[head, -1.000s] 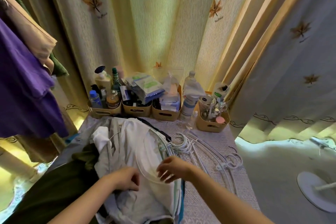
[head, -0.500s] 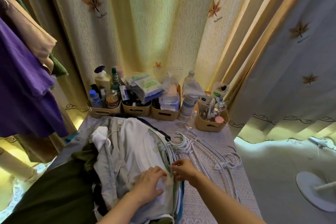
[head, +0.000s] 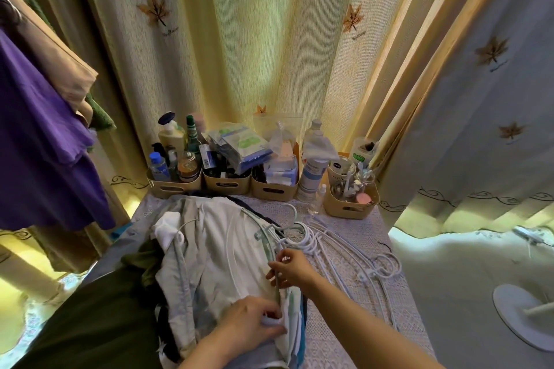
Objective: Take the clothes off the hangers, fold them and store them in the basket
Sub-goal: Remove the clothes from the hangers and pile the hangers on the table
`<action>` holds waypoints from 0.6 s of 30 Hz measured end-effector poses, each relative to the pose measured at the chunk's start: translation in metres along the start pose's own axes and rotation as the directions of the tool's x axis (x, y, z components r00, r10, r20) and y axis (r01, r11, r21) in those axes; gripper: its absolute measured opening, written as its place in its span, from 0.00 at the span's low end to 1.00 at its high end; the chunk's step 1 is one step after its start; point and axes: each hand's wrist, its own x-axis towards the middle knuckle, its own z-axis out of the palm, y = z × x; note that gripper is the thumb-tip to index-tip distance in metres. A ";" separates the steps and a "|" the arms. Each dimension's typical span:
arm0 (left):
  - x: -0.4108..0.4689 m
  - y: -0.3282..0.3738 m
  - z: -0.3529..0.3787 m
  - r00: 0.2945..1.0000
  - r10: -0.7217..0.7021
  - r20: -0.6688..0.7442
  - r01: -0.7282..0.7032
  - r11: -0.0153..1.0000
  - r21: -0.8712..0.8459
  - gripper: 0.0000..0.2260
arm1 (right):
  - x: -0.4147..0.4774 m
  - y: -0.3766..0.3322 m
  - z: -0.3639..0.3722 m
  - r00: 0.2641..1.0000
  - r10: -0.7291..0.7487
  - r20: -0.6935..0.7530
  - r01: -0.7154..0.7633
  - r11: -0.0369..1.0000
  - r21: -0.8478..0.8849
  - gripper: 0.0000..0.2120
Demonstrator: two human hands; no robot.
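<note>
A heap of clothes lies on the table, with a white garment (head: pixel 227 252) on top and a dark olive one (head: pixel 99 317) at the left. White hangers are still inside the pile, their hooks sticking out at the right edge. My right hand (head: pixel 289 268) pinches the thin arm of a white hanger (head: pixel 277 284) at the pile's right side. Near the front, my left hand (head: pixel 254 323) grips the edge of the white garment. A loose bunch of empty hangers (head: pixel 338 252) lies on the table to the right. No clothes basket is in view.
Beige bins (head: pixel 227 183) full of bottles and packets line the table's far edge, against the yellow curtains (head: pixel 269 54). A purple garment (head: pixel 39 141) hangs at the left. On the floor at the right is a white round stand base (head: pixel 521 314).
My left hand slid from the middle of the pile toward its front right edge. My right hand closed on a hanger arm, which has lifted slightly at the pile's right side.
</note>
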 end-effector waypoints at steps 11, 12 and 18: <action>-0.017 0.026 -0.032 0.927 0.061 0.371 -0.182 0.935 0.303 0.10 | 0.027 -0.049 -0.025 0.963 0.026 -0.268 -0.004 0.997 0.083 0.07; -0.019 0.022 -0.030 0.928 0.088 0.361 -0.176 0.960 0.218 0.10 | 0.027 -0.054 -0.035 0.967 0.002 -0.256 -0.001 1.000 0.006 0.07; 0.004 -0.021 -0.015 0.985 -0.070 0.159 0.053 0.993 0.104 0.13 | 0.014 -0.044 -0.068 0.990 -0.101 -0.102 0.091 0.991 -0.098 0.11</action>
